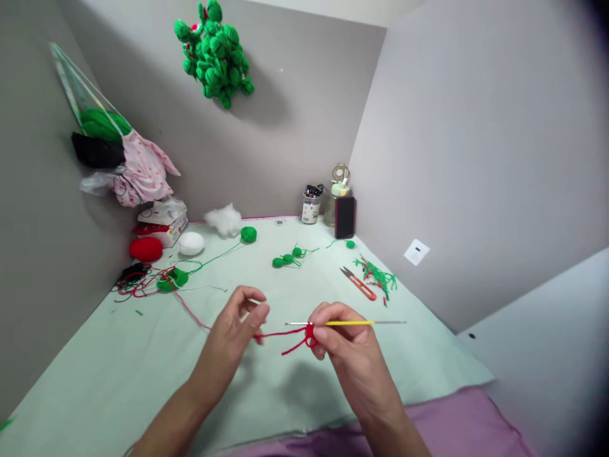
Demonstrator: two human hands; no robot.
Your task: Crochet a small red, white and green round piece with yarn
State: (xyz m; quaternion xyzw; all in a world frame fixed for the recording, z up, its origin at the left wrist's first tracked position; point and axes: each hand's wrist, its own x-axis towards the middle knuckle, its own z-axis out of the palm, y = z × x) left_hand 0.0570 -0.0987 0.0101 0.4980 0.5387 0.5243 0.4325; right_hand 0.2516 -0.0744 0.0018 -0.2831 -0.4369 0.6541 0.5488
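The bare right hand [346,339] pinches a small looped red yarn piece [310,334] and a yellow-handled metal crochet hook [351,323] above the pale green cloth [143,355]. A red yarn strand [280,333] runs from the piece to the half-curled left hand [236,325]; whether it grips the strand, I cannot tell. Beyond lie orange-handled metal snips [364,289].

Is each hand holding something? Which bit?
Right hand: crochet hook, near its left metal end, and red crochet piece, by its right edge. Left hand: red yarn runs behind it; grip unclear.
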